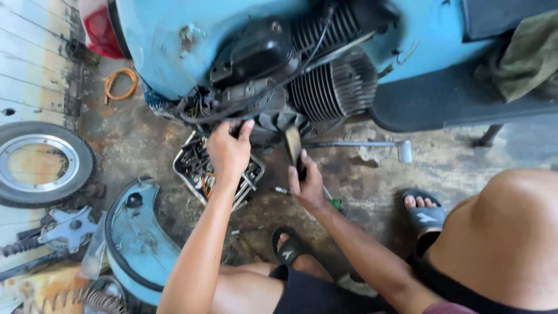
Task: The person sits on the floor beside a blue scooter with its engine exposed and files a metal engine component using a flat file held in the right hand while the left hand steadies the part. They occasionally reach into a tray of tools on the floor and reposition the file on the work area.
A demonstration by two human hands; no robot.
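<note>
A light-blue scooter [168, 40] stands with its side open, showing a black finned engine [325, 81] and its cooling fan [285, 121]. My left hand [229, 148] reaches up and grips the black part below the engine casing, fingers curled on it. My right hand [305, 183] holds a paintbrush [295, 148] by its dark handle, the bristles pointing up at the fan.
A metal tray of small parts [195, 168] lies on the stained concrete under my left wrist. A blue side panel [136, 238] and a wheel [40, 166] lie at left. A kick lever [372, 145] juts right. A screwdriver [328, 200] lies near my sandalled feet [424, 215].
</note>
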